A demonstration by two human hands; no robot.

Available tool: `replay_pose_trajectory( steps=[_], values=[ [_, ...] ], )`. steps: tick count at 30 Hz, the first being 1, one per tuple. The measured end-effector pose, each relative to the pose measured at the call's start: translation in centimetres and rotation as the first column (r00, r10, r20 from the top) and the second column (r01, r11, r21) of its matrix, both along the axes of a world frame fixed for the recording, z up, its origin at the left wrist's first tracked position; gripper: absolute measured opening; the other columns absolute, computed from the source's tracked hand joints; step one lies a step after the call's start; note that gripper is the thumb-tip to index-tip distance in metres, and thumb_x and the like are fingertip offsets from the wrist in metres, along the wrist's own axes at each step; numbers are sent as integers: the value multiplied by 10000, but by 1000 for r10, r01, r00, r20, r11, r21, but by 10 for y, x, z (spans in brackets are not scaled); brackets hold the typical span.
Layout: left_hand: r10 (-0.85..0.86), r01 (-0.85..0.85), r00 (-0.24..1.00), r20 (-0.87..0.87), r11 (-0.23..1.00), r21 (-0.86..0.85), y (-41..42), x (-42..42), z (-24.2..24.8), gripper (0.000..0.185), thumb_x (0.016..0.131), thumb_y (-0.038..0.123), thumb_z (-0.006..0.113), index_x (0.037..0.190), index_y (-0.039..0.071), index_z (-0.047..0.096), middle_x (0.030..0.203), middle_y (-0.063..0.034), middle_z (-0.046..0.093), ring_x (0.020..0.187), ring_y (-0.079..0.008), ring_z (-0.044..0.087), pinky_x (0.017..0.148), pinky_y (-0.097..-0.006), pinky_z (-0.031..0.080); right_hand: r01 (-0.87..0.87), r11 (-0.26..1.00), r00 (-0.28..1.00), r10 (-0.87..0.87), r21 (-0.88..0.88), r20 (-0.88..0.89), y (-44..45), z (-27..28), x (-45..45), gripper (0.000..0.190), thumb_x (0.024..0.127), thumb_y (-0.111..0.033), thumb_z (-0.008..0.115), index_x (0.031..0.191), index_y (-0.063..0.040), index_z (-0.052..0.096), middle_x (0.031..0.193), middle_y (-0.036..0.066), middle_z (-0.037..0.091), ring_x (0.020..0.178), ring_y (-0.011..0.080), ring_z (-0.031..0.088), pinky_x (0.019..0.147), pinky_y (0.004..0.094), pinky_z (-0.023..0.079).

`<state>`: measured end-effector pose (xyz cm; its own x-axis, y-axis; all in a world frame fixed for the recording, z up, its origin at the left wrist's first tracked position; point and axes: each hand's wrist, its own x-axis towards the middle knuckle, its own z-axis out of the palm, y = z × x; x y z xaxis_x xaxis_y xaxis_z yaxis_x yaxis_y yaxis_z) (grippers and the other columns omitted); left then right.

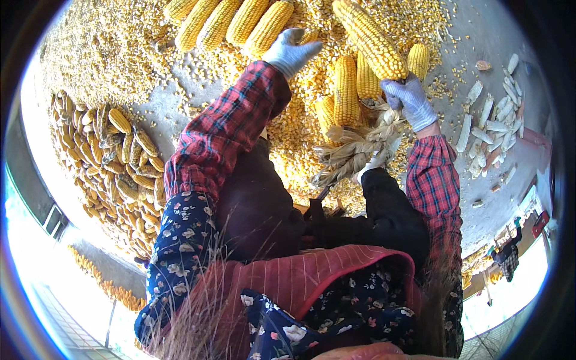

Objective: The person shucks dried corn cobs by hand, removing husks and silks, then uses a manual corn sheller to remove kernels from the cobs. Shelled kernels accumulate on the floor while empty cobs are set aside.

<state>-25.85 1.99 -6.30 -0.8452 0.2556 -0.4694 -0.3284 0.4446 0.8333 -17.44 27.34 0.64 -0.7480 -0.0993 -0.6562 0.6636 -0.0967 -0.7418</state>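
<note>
My right hand (411,101), in a pale work glove, grips a large ear of yellow corn (371,40) by its lower end, so the ear points up and to the left. Gloved as well, my left hand (291,51) has thumb and fingers apart and holds nothing. It is nearest a row of corn ears (270,24) lying on loose kernels. Between my arms, a braid of dried husks (360,148) still has several ears (345,90) attached. Loose corn kernels (297,175) cover the floor around my legs.
A large heap of corn ears (130,162) lies at the left. Bare corncobs (495,121) are piled on the grey concrete floor (472,49) at the right. Another person (506,256) stands at the far lower right. Hung corn (108,285) lines the lower left.
</note>
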Motion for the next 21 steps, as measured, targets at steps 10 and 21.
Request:
replay_pose_trajectory(
  steps=[10,21],
  values=[
    [-278,348,930,-242,878,328,85,-14,124,461,717,365,702,1004,35,557,967,-75,606,881,-210,596,773,-367,497,-398,246,430,901,884,-58,-25,-51,14,422,784,-337,627,1095,-62,549,1105,104,584,946,271,593,831,373,485],
    [-795,595,488,-360,605,-529,50,-31,111,420,695,258,690,1056,81,570,901,-153,626,831,-315,611,723,-380,505,-378,559,816,578,738,-20,-19,6,-13,330,842,-361,562,960,-54,591,792,102,610,737,208,600,700,340,489]
  ],
)
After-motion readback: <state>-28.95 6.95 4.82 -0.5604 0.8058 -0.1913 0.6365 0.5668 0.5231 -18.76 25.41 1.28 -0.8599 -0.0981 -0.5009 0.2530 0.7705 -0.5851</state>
